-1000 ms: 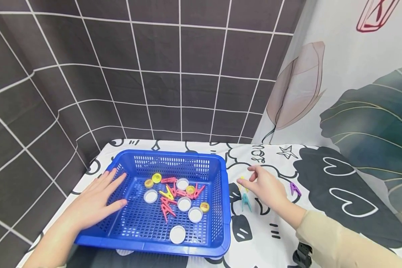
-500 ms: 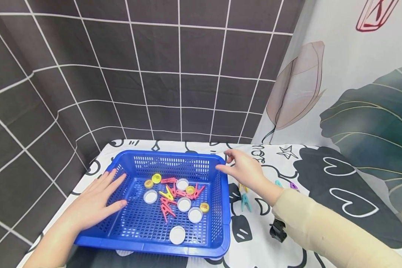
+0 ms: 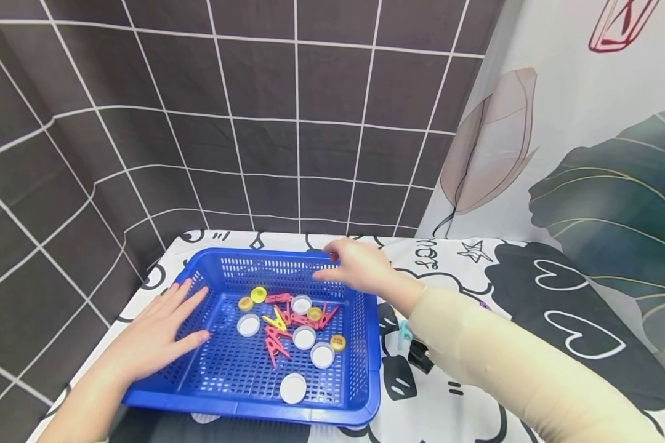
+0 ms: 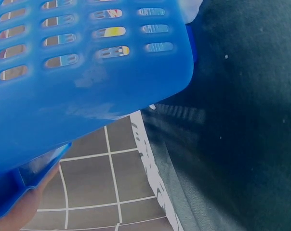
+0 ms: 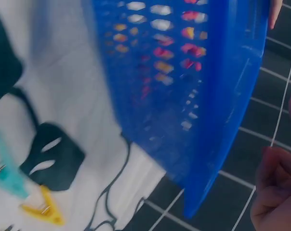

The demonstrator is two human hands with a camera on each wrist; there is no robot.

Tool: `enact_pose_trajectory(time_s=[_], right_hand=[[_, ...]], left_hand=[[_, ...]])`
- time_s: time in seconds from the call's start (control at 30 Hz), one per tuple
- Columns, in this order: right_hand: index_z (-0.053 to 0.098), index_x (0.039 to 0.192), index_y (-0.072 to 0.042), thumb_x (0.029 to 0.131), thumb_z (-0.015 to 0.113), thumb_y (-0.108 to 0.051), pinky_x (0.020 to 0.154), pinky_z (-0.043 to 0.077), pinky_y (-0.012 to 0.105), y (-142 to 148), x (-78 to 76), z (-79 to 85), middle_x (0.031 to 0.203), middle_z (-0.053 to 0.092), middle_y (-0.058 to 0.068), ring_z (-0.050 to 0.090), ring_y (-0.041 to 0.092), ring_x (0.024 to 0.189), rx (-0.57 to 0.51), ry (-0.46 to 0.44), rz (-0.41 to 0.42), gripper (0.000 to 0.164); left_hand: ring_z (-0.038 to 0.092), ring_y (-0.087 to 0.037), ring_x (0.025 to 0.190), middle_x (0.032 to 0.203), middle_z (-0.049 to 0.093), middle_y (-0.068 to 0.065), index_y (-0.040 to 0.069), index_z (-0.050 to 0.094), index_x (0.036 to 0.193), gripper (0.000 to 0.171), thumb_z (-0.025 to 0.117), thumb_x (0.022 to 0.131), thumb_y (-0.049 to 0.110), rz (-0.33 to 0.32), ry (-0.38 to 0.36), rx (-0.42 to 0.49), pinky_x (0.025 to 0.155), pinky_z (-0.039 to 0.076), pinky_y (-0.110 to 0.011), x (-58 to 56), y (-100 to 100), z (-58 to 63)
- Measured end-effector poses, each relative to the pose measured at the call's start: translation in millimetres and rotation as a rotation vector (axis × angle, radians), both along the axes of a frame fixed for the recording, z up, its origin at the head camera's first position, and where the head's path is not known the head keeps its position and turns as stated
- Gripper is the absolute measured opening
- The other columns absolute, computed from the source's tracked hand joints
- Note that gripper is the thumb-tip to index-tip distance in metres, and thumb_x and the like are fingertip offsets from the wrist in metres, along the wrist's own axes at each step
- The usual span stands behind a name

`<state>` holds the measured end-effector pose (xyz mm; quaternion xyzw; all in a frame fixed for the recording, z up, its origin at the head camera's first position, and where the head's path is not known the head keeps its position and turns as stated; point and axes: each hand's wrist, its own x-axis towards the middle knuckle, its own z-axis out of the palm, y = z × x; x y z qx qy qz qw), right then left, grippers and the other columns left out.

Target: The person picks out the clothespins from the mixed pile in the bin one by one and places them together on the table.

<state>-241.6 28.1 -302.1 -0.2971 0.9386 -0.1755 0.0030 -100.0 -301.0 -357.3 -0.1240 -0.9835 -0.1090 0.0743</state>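
A blue perforated plastic basket (image 3: 255,411) holds several pink clothespins (image 3: 274,347), one yellow clothespin (image 3: 276,320), and white (image 3: 293,389) and yellow bottle caps (image 3: 258,295). My left hand (image 3: 152,335) lies with straight, spread fingers over the basket's left rim. Above the back right corner, my right hand (image 3: 360,267) has its thumb stretched out and its index finger bent, with a gap between them. No object shows clearly in it; its inner fingers are partly hidden. In the right wrist view, that hand (image 5: 280,192) is beside the basket wall.
Right of the basket, a teal clothespin (image 5: 8,166) and a yellow clothespin (image 5: 45,207) lie on the patterned cloth. A purple clothespin (image 3: 483,304) is mostly hidden by the right sleeve (image 3: 493,357). Dark grid-patterned fabric (image 3: 255,123) rises behind the basket.
My right hand has moved left from above the clothespins on the cloth to over the basket's back right corner. The left hand and basket contents look unchanged.
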Motion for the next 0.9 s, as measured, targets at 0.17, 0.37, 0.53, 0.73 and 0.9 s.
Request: enact_pose_trajectory(time_s=[0.17, 0.37, 0.53, 0.73, 0.9], right_hand=[[0.061, 0.121, -0.011, 0.079, 0.066, -0.056, 0.078, 0.05, 0.034, -21, 1.5, 5.4, 0.105, 0.066, 0.0, 0.061, 0.014, 0.093, 0.033, -0.027, 0.046, 0.062], [0.062, 0.12, -0.011, 0.08, 0.067, -0.054, 0.084, 0.049, 0.037, -40, 4.6, 2.4, 0.111, 0.066, 0.002, 0.062, 0.017, 0.1, 0.042, -0.087, 0.057, 0.059], [0.062, 0.12, -0.009, 0.081, 0.067, -0.051, 0.085, 0.049, 0.036, -45, 6.0, 0.1, 0.113, 0.066, 0.004, 0.062, 0.019, 0.101, 0.035, -0.108, 0.07, 0.058], [0.061, 0.12, -0.009, 0.082, 0.067, -0.05, 0.086, 0.048, 0.036, -48, 2.1, 8.3, 0.112, 0.065, 0.004, 0.06, 0.019, 0.101, -0.018, -0.118, 0.054, 0.057], [0.059, 0.122, -0.008, 0.082, 0.065, -0.051, 0.086, 0.048, 0.034, -54, 0.0, 5.5, 0.112, 0.065, 0.004, 0.06, 0.019, 0.101, -0.034, -0.169, 0.069, 0.059]], left_hand=[[0.016, -0.042, 0.138, 0.149, 0.024, -0.026, 0.008, 0.033, 0.146, 0.073, 0.058, 0.089, 0.045, -0.001, 0.01, -0.002, 0.111, -0.009, -0.029, 0.0, -2, -1.2], [0.017, -0.042, 0.138, 0.149, 0.024, -0.025, 0.008, 0.033, 0.146, 0.073, 0.058, 0.089, 0.046, -0.005, 0.017, -0.006, 0.111, -0.009, -0.028, -0.1, -2, -1.9], [0.018, -0.042, 0.137, 0.149, 0.025, -0.026, 0.008, 0.034, 0.145, 0.072, 0.058, 0.089, 0.045, -0.01, 0.031, -0.012, 0.108, -0.012, -0.021, -0.5, -1, -1.8], [0.018, -0.043, 0.137, 0.148, 0.025, -0.026, 0.008, 0.034, 0.146, 0.072, 0.057, 0.089, 0.047, -0.006, 0.031, -0.02, 0.109, -0.012, -0.022, -0.3, -2, -0.6], [0.018, -0.042, 0.137, 0.149, 0.024, -0.026, 0.008, 0.034, 0.146, 0.072, 0.057, 0.089, 0.047, -0.008, 0.026, -0.018, 0.109, -0.011, -0.023, -0.8, -1, -1.8]])
